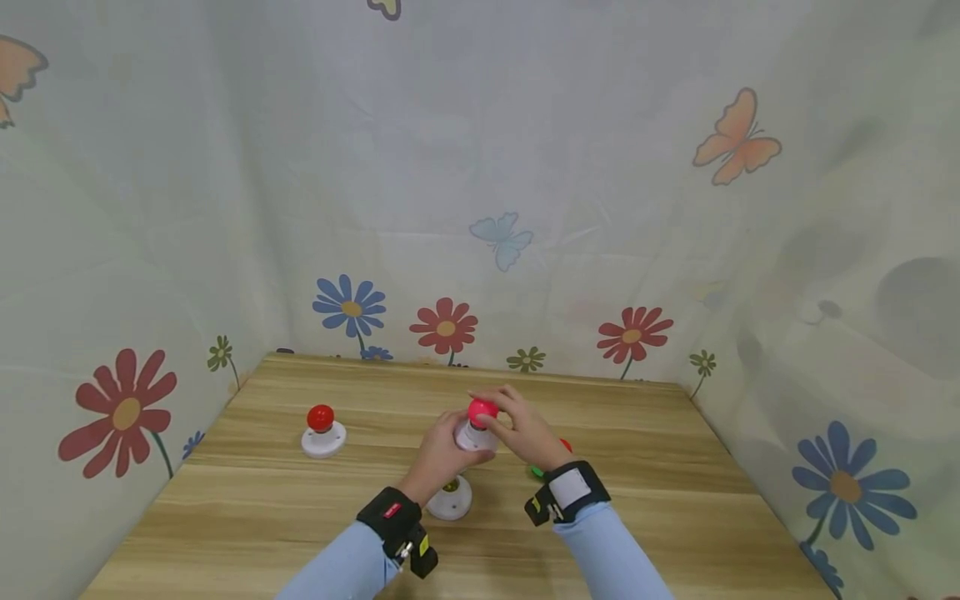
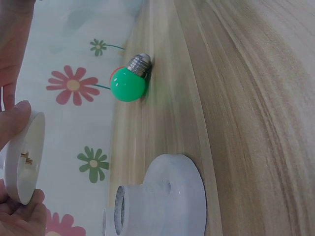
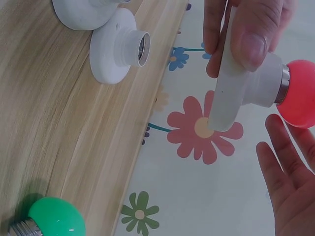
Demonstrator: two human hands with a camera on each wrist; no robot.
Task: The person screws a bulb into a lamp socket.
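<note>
1. Above the middle of the wooden tabletop (image 1: 637,433), the left hand (image 1: 438,454) is gripping a white lamp holder (image 3: 263,83) by its base, while the right hand (image 1: 522,429) is pinching the pinkish-red bulb (image 3: 300,93) seated in it.
2. Below the left hand, two more holders (image 3: 115,59) are standing close together, crowding the space underneath.
3. Beside the right wrist, a green bulb (image 1: 536,472) is lying, another red bulb (image 1: 566,445) peeking out behind.
4. Well to the left, a separate holder (image 1: 324,443) is carrying a red globe (image 1: 320,417).
5. Behind, a flowered curtain (image 1: 585,275) is bounding the table's back edge; wide boards are stretching toward the right edge.
</note>
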